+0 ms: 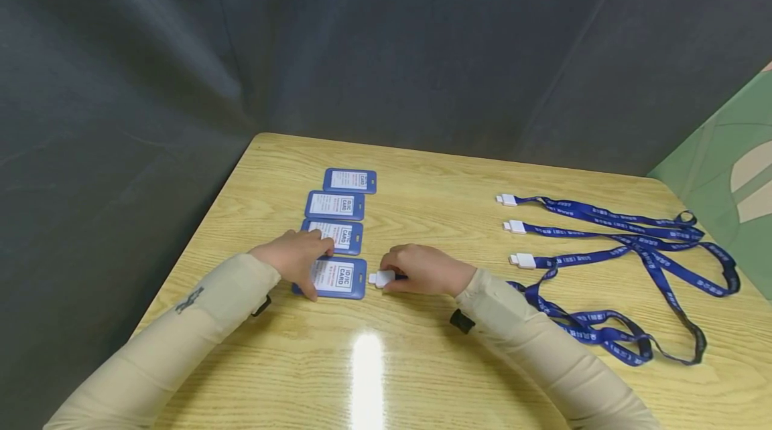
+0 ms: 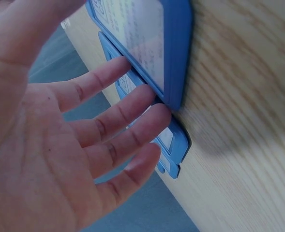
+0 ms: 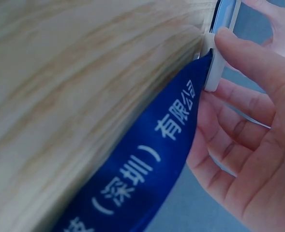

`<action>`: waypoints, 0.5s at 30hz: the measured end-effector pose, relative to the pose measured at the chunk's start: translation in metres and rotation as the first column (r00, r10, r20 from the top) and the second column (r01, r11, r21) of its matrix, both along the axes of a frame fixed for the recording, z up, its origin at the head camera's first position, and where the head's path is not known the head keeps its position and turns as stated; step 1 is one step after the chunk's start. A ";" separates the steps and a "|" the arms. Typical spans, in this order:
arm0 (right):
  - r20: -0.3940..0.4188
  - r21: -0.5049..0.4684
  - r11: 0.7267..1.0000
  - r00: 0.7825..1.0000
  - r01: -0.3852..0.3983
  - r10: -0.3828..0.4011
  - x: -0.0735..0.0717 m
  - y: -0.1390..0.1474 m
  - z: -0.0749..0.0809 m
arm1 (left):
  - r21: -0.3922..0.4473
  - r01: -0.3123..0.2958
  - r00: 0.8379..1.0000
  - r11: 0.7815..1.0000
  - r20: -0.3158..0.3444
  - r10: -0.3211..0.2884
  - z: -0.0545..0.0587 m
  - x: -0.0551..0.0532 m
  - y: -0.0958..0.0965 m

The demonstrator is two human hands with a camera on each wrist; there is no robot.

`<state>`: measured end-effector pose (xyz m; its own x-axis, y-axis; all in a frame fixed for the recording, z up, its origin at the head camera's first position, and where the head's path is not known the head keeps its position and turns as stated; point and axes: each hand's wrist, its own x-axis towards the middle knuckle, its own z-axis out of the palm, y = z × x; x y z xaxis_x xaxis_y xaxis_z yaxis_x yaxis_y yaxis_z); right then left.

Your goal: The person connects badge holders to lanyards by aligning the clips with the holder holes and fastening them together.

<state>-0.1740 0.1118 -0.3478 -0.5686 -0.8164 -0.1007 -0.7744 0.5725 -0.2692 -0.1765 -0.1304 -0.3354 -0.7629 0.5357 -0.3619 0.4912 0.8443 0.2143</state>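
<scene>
A blue card holder with a white card inside lies nearest me in a column of such holders. My left hand spans its left end, thumb at the near edge and fingers at the far edge. In the left wrist view those fingertips lie along the side of the holder. Just right of the holder's slotted end, my right hand pinches a lanyard's white plastic clip. From this clip the printed blue strap trails back in the right wrist view.
Beyond the held holder lie three more card holders, set close together. On the right, three lanyards lie with white clips facing left and straps overlapping. More blue strap loops beside my right forearm. A dark curtain hangs behind the wooden table.
</scene>
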 end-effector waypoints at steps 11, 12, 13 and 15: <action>0.006 0.003 1.000 1.000 -0.003 0.003 -0.001 -0.003 -0.002 | 0.001 -0.008 1.000 1.000 0.008 0.008 -0.002 0.000 0.000; 0.006 0.002 1.000 1.000 -0.005 0.005 -0.001 -0.004 -0.003 | 0.000 -0.008 1.000 1.000 0.008 0.008 -0.002 0.000 0.000; 0.006 0.001 1.000 1.000 -0.006 0.006 -0.001 -0.004 -0.003 | 0.001 -0.009 1.000 1.000 0.011 0.009 -0.001 0.000 0.001; 0.003 0.000 1.000 1.000 -0.009 0.009 -0.002 -0.004 -0.004 | 0.000 -0.011 1.000 1.000 0.012 0.011 -0.001 0.000 0.001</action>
<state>-0.1755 0.1074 -0.3514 -0.5612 -0.8213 -0.1025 -0.7784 0.5659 -0.2718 -0.1766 -0.1293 -0.3363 -0.7643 0.5277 -0.3706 0.4798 0.8494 0.2200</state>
